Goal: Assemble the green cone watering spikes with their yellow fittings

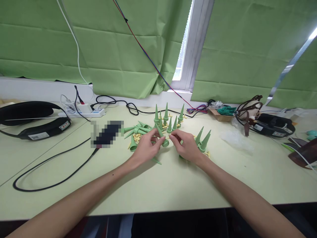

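Note:
My left hand (148,144) is closed on a green plastic cone (162,136), holding it tilted with its wide base toward the lower right. Beside it, my right hand (183,144) pinches with thumb and forefinger close to the cone; what sits between those fingertips is too small to make out. Behind the hands, several upright green cones (156,114) stand with small yellow pieces around their bases. More upright cones (204,142) are just right of my right hand. Left of my left hand lies a loose heap of cones (133,144) with a pile of small yellow pieces (137,137).
A pixelated dark device (109,134) with a black cable lies on the left of the table (158,191). Behind it are a power strip (84,112) and a black headset (46,129). To the right are a cardboard box (220,115), clear plastic bags (236,140) and another headset (272,127).

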Demonstrator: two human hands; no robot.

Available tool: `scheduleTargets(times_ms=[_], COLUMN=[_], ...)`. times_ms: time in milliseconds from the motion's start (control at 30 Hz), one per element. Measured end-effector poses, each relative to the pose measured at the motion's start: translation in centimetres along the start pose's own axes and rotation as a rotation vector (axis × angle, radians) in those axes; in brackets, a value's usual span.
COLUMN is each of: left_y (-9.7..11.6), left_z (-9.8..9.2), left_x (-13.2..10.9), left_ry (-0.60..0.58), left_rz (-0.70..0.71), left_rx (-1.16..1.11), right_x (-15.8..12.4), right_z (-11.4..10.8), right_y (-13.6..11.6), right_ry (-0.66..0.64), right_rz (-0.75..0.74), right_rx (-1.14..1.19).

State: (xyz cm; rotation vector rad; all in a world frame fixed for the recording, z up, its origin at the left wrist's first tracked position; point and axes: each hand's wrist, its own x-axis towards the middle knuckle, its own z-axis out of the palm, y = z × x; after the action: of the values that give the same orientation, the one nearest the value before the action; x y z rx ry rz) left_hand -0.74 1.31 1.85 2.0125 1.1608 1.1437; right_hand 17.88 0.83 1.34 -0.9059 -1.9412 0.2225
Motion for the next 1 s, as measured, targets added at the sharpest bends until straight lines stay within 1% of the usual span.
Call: scheduleTargets(times_ms=[167, 567, 833, 1000], left_y=[0.43, 0.37, 0.96, 0.93], left_z=[0.0, -0.01, 0.0, 0.07], left_x=[-0.14, -0.41, -0.64, -0.72], left_ry=[0.036, 0.025, 0.068, 0.101], left_rz=[-0.015, 0.004, 0.09, 0.153], left_rx=[-0.045, -0.007, 0.092, 0.143], right_x=[-0.05, -0.04, -0.01, -0.13], right_z=[0.1, 0.21, 0.22, 0.26], right_y=[-0.01, 0.1, 0.07, 0.03], right_ry=[-0.016, -0.026, -0.032, -0.049], right_rz=[-0.001, -0.009, -0.007, 0.005], right_rx=[-0.008, 0.01, 0.008, 0.021])
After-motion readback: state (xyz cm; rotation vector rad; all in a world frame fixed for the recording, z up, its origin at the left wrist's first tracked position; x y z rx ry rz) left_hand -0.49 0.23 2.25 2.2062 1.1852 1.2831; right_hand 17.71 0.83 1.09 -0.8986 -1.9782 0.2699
